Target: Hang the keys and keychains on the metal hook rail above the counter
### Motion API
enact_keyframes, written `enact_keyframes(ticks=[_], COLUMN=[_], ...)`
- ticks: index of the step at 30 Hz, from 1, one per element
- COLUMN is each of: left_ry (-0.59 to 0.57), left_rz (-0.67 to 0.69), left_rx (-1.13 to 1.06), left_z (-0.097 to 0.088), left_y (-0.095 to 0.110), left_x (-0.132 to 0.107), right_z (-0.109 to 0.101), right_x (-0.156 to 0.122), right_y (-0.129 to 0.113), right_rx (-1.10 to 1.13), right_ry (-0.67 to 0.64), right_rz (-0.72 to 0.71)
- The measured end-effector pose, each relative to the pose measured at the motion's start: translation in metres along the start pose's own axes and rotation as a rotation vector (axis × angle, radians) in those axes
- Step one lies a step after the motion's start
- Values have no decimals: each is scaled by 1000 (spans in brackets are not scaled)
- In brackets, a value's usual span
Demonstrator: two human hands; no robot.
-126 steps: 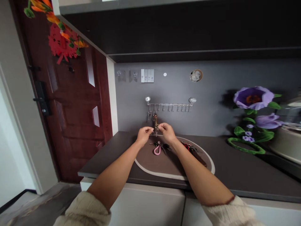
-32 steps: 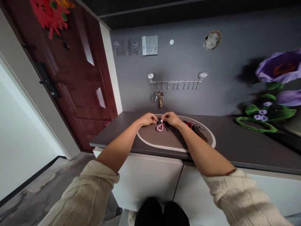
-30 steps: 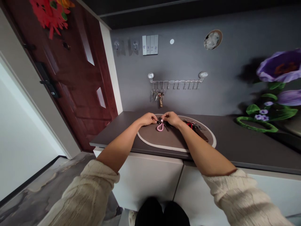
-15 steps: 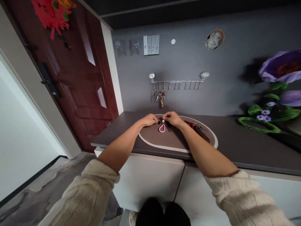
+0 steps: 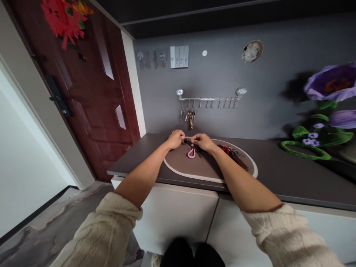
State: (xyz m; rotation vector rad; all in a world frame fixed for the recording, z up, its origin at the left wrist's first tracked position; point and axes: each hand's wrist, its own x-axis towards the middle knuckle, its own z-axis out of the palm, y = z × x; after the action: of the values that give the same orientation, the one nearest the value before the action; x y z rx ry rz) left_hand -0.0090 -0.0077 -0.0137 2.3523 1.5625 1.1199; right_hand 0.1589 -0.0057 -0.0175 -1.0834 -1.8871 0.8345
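A keychain with a pink loop (image 5: 191, 153) lies on the brown oval mat (image 5: 191, 170), with dark and metal pieces around its top. My right hand (image 5: 203, 142) is closed in a pinch at the upper end of this keychain. Just left of it, my left hand (image 5: 175, 139) has its fingertips pressed together beside a small black piece (image 5: 185, 141); what exactly they grip is too small to make out. On the right of the mat, behind my right forearm, sit a red item (image 5: 226, 150) and a dark brown flat object (image 5: 239, 162), partly hidden.
A clear hook rail (image 5: 210, 99) on the grey wall carries several keys (image 5: 190, 118) at its left end. Purple artificial flowers (image 5: 330, 83) with a green looped stem stand on the counter (image 5: 294, 181) to the right. A dark red door (image 5: 97, 92) is at left.
My left hand has risen slightly and shifted a little away from the pink loop. The fingers of my right hand have moved slightly left. The pink loop stays on the mat.
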Motion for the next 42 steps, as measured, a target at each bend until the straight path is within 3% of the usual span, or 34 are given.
enact_keyframes(ticks=[12, 25, 35, 42], left_ry=[86, 60, 232, 225], left_rz=[-55, -66, -73, -47], left_rx=[-260, -532, -531, -367], left_z=[-4, 0, 7, 11], left_y=[10, 19, 19, 11], left_x=[-1, -4, -2, -2], right_z=[4, 3, -1, -10], right_x=[2, 4, 6, 18], right_y=[-9, -8, -13, -20], right_rx=[310, 272, 172, 413], right_ry=[16, 106, 263, 394], right_rz=[-56, -138, -218, -210])
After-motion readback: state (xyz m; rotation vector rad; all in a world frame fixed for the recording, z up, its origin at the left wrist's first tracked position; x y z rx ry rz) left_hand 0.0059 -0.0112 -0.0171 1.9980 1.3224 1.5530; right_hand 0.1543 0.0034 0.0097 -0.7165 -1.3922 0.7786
